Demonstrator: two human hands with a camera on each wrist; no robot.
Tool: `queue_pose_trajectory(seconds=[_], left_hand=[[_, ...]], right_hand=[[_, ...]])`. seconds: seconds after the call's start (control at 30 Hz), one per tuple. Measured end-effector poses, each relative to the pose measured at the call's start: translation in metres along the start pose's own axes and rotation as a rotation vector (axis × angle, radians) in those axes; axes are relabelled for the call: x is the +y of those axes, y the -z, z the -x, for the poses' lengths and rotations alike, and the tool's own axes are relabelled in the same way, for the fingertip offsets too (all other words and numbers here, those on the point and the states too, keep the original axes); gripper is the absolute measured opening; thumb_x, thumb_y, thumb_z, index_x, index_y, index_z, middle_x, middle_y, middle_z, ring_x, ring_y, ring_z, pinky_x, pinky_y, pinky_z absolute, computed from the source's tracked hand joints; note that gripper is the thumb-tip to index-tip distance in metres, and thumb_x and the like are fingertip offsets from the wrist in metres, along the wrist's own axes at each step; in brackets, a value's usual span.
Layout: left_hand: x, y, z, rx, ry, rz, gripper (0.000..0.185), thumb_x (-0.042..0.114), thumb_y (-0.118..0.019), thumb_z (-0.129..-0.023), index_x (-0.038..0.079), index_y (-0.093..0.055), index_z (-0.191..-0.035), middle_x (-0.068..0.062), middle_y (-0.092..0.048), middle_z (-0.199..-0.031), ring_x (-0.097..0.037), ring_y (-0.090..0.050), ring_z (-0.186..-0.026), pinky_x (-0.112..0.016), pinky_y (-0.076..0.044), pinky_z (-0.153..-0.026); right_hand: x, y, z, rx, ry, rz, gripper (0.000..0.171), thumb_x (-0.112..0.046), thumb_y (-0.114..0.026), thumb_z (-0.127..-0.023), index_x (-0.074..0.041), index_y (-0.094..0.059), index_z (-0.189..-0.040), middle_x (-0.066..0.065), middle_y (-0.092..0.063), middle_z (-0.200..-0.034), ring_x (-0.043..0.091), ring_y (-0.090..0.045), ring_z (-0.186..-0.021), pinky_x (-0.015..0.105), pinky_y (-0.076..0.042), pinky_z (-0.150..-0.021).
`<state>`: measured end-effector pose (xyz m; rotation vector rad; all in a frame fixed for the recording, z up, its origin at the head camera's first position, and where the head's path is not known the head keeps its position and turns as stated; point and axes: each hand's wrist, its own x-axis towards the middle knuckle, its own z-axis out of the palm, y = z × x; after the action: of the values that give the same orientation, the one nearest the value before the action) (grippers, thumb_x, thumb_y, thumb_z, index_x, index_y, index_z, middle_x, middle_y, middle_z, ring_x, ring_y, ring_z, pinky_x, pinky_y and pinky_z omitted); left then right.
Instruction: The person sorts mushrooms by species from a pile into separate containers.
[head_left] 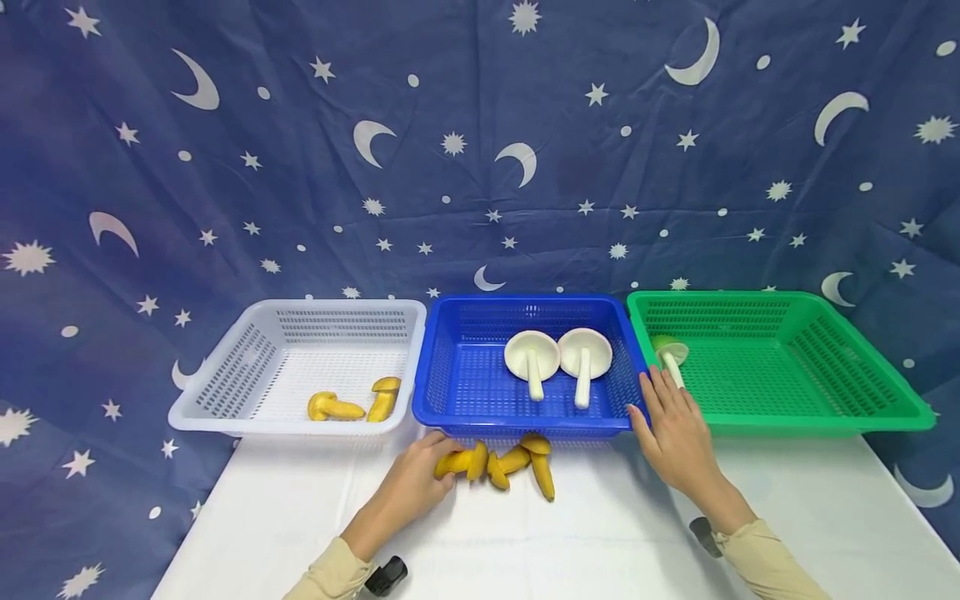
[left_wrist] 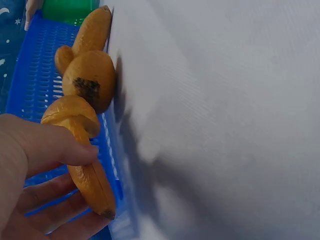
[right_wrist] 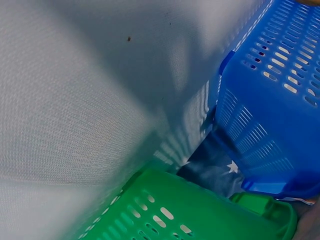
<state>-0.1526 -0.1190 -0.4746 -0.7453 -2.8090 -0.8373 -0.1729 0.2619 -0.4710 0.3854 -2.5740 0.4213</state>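
My left hand (head_left: 412, 479) grips a yellow toy mushroom (head_left: 453, 463) by its stem in front of the blue basket (head_left: 517, 422). In the left wrist view the thumb lies across the stem (left_wrist: 92, 185), with fingers beneath it. Two more yellow mushrooms lie just to the right, one (head_left: 516, 459) on its side and one (head_left: 543, 475) with its stem toward me. Straight-fingered, my right hand (head_left: 678, 437) is at the adjoining corners of the blue basket and the green basket (head_left: 787, 422). Its fingertips overlap the stem of a green-capped mushroom (head_left: 670, 343) inside the green basket.
Two pale mushrooms (head_left: 531, 354) (head_left: 585, 358) lie stems forward in the blue basket. At the left, a white basket (head_left: 225, 423) holds two yellow mushrooms (head_left: 335, 407) (head_left: 384, 398). The three baskets stand in a row on a white tablecloth (head_left: 570, 550), before a star-patterned curtain (head_left: 450, 100).
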Motion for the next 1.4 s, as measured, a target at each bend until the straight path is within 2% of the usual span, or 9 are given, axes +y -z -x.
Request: queue_pose_trajectory(seconds=[0.23,0.5,0.77,1.17,1.4], left_hand=[[0.013,0.009,0.002,0.015,-0.044,0.016,0.036,0.004,-0.076,-0.072,0.007,-0.069,-0.107,0.002,-0.062,-0.107,-0.016,-0.06,-0.098,-0.035,-0.053,-0.085],[0.021,0.022,0.001,0.016,-0.099,0.037,0.034,0.006,-0.076,-0.073,0.01,-0.07,-0.106,0.003,-0.063,-0.105,-0.011,-0.059,-0.094,-0.029,-0.053,-0.082],[0.025,0.04,-0.002,0.028,-0.206,0.064,0.033,0.006,-0.075,-0.073,0.01,-0.07,-0.106,0.006,-0.062,-0.099,-0.008,-0.055,-0.082,-0.022,-0.052,-0.072],[0.028,0.063,-0.006,0.036,-0.209,0.046,0.034,0.006,-0.073,-0.076,0.016,-0.069,-0.109,0.01,-0.06,-0.105,-0.004,-0.057,-0.091,-0.022,-0.052,-0.08],[0.028,0.078,-0.009,0.067,-0.249,0.019,0.033,0.006,-0.075,-0.075,0.011,-0.069,-0.108,0.005,-0.061,-0.106,-0.009,-0.059,-0.089,-0.025,-0.054,-0.078]], right_hand=[[0.002,0.002,0.003,0.01,-0.003,0.01,0.056,-0.033,-0.046,-0.098,0.006,-0.041,-0.138,0.025,-0.034,-0.145,0.038,-0.025,-0.137,0.061,-0.027,-0.104],[0.003,0.0,0.003,0.016,0.0,0.01,0.056,-0.034,-0.046,-0.098,0.005,-0.041,-0.139,0.025,-0.035,-0.145,0.038,-0.025,-0.138,0.059,-0.024,-0.107],[0.002,0.001,0.002,0.03,0.002,0.007,0.056,-0.033,-0.047,-0.097,0.005,-0.043,-0.138,0.025,-0.036,-0.145,0.038,-0.027,-0.137,0.061,-0.028,-0.104],[0.0,0.0,0.001,0.037,0.0,0.004,0.056,-0.033,-0.047,-0.097,0.005,-0.044,-0.137,0.024,-0.036,-0.145,0.038,-0.029,-0.136,0.06,-0.027,-0.105],[0.0,0.001,0.001,0.035,0.002,0.001,0.056,-0.033,-0.047,-0.097,0.005,-0.044,-0.137,0.024,-0.037,-0.144,0.039,-0.029,-0.136,0.061,-0.028,-0.104]])
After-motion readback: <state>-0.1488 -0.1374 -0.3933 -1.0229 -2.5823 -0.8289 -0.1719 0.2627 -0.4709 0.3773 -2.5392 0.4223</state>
